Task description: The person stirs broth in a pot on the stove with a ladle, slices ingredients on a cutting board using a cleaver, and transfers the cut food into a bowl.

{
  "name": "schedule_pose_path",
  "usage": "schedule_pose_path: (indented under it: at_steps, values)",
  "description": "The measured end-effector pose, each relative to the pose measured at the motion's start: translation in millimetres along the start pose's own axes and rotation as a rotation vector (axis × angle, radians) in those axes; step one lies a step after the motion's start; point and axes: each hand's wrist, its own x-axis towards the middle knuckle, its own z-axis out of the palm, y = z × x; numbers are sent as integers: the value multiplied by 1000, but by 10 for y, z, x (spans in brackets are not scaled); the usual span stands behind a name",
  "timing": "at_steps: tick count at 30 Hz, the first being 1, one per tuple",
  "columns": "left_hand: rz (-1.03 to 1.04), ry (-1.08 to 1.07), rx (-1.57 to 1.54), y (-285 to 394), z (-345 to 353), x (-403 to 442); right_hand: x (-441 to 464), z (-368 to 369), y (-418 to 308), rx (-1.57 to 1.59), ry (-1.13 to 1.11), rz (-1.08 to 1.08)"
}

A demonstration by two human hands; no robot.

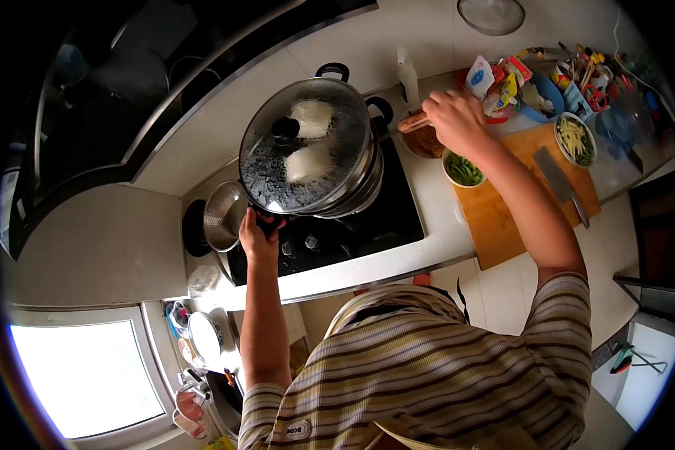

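My left hand [258, 235] is closed around the black side handle of a steamer pot [356, 196] on the stove. A glass lid [262, 176] with a black knob covers the pot, and two pale pieces [308, 163] show through its wet glass. At the right, my right hand [457, 120] is closed on a brown, stick-like utensil [415, 123] whose exact kind I cannot make out. The utensil reaches over a bowl of brown food [425, 142]. Just below that hand stands a bowl of chopped greens [463, 171].
A cleaver [555, 176] lies on the wooden cutting board [487, 225], near a bowl of pale strips [575, 141]. Packets [495, 82] and a blue bowl [541, 97] crowd the back right. A metal strainer [223, 216] sits left of the pot, beside the black stovetop [382, 232].
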Motion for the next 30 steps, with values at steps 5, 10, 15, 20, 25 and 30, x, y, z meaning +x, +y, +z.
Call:
schedule_pose_path:
  at_steps: [5,10,15,20,25,30]
  values:
    - [17,25,21,-12,-42,43,242,-111,-85,-63,-42,-112]
    - [31,23,9,-64,-92,95,453,-74,-160,-165,-91,-195]
    - [37,-26,14,-88,-162,151,538,-20,-232,-177,-51,-245]
    - [12,11,-15,-48,-92,98,579,-113,-279,-231,-128,-226]
    - [-19,21,5,-52,-145,125,422,-342,-256,-109,256,-266]
    - [-22,8,17,-78,-225,137,77,-751,-47,177,482,-104]
